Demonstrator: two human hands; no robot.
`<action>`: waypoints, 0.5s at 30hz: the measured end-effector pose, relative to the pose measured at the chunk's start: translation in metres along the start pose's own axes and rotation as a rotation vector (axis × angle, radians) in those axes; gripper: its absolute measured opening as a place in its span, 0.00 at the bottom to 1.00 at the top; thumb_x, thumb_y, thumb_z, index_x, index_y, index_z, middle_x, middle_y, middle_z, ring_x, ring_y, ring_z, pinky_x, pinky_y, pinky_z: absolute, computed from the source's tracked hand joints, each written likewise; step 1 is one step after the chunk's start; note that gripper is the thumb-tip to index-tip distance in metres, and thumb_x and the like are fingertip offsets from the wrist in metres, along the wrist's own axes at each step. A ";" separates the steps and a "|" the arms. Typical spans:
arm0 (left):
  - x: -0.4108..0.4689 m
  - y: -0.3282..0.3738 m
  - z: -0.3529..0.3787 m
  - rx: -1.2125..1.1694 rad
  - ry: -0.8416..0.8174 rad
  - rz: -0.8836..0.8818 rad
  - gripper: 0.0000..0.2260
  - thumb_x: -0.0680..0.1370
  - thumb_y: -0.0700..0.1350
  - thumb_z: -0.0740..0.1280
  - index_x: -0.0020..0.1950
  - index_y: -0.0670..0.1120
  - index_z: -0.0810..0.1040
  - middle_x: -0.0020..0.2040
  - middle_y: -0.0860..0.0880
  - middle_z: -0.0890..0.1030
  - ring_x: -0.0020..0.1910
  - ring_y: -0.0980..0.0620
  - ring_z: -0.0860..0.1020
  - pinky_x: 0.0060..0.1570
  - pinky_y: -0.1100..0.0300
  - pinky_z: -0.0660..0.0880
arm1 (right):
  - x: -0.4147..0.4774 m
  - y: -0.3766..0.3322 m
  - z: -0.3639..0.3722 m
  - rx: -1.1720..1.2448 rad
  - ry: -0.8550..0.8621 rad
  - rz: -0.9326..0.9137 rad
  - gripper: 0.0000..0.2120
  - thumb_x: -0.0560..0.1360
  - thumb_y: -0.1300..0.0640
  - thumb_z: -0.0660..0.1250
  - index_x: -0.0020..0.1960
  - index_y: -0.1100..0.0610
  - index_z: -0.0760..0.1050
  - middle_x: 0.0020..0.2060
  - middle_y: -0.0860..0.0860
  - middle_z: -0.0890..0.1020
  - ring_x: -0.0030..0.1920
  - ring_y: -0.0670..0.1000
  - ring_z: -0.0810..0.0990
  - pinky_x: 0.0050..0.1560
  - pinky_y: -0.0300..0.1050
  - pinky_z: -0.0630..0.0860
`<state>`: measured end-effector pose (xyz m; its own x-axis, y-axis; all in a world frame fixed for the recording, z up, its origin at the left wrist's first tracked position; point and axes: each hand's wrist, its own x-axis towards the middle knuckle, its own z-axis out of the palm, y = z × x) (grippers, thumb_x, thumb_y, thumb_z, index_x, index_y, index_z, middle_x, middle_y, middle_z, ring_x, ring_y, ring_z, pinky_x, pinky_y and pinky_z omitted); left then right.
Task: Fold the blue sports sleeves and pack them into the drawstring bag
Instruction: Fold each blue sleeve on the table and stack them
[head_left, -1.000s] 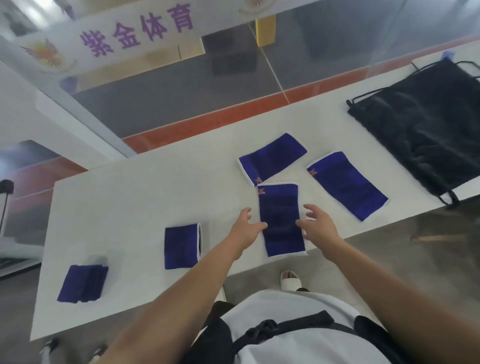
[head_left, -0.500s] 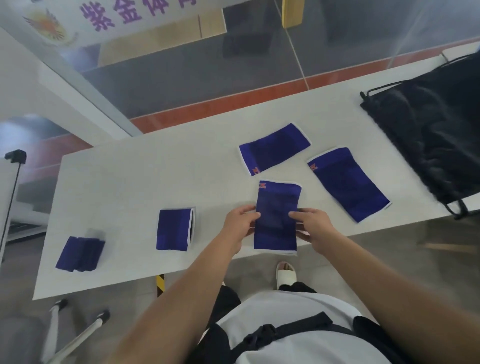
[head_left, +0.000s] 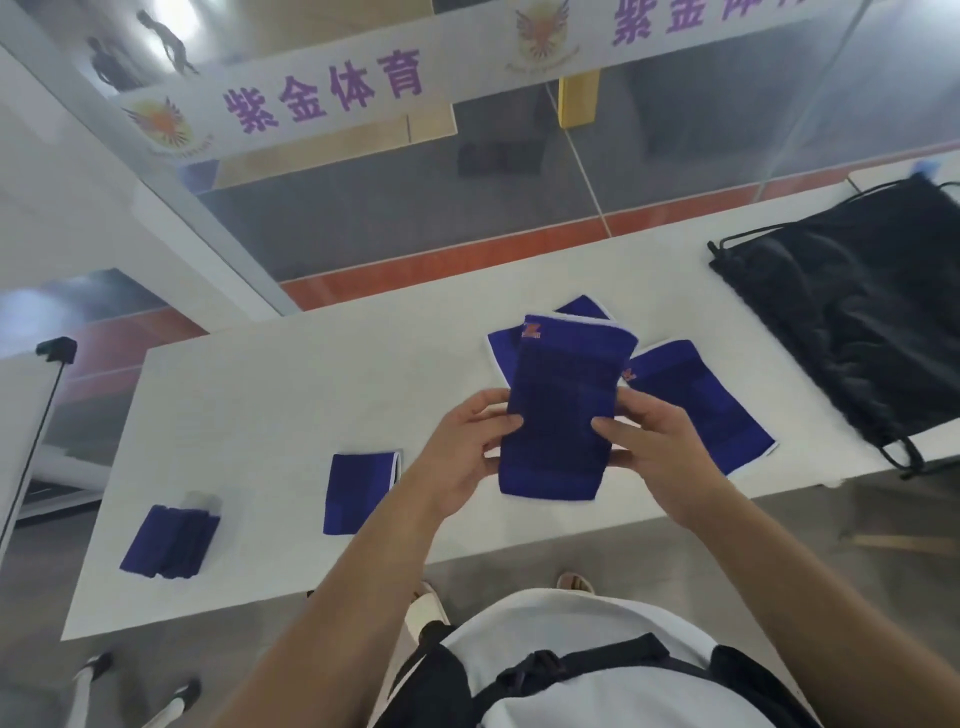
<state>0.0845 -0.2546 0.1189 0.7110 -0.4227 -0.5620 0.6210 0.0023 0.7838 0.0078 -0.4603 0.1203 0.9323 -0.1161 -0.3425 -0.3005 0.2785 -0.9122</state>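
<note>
A blue sports sleeve (head_left: 563, 410) with white trim and an orange logo is lifted off the white table (head_left: 260, 415). My left hand (head_left: 462, 457) grips its left edge and my right hand (head_left: 649, 447) grips its right edge. Behind it lie two flat sleeves: one (head_left: 582, 309) mostly hidden, another (head_left: 696, 405) to the right. A folded sleeve (head_left: 358, 491) sits left of my left hand. A second folded sleeve (head_left: 169, 540) lies near the table's left end. The black drawstring bag (head_left: 857, 322) lies flat at the far right.
A glass wall with a white banner (head_left: 322, 98) bearing purple characters stands behind the table. A black stand (head_left: 52, 358) rises at the left. The table's near edge runs just in front of my body, with grey floor below.
Both hands closed on the middle sleeve's side edges and lifted it off the table toward me. The other sleeves and the bag stayed put.
</note>
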 end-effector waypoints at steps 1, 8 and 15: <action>-0.009 0.010 -0.001 -0.034 -0.063 0.054 0.14 0.80 0.35 0.65 0.65 0.40 0.77 0.59 0.43 0.84 0.53 0.46 0.83 0.50 0.48 0.82 | -0.007 -0.010 -0.001 0.007 -0.045 -0.077 0.15 0.79 0.71 0.62 0.60 0.59 0.81 0.56 0.56 0.85 0.54 0.56 0.85 0.48 0.54 0.84; -0.032 0.024 -0.003 0.023 -0.084 0.116 0.12 0.81 0.34 0.63 0.54 0.48 0.83 0.56 0.42 0.84 0.53 0.43 0.83 0.47 0.49 0.82 | -0.023 -0.035 -0.001 -0.087 -0.178 -0.148 0.24 0.80 0.72 0.58 0.44 0.52 0.87 0.52 0.52 0.84 0.59 0.57 0.81 0.54 0.58 0.82; -0.037 0.011 -0.007 0.074 -0.135 -0.031 0.17 0.80 0.46 0.68 0.69 0.47 0.75 0.61 0.41 0.82 0.57 0.42 0.83 0.51 0.46 0.81 | -0.017 -0.025 0.003 -0.171 -0.129 0.019 0.25 0.79 0.74 0.52 0.50 0.56 0.86 0.52 0.54 0.86 0.56 0.56 0.84 0.57 0.60 0.81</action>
<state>0.0676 -0.2327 0.1468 0.6381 -0.5395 -0.5494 0.6123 -0.0772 0.7869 -0.0001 -0.4623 0.1502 0.9409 0.0132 -0.3384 -0.3377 0.1121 -0.9346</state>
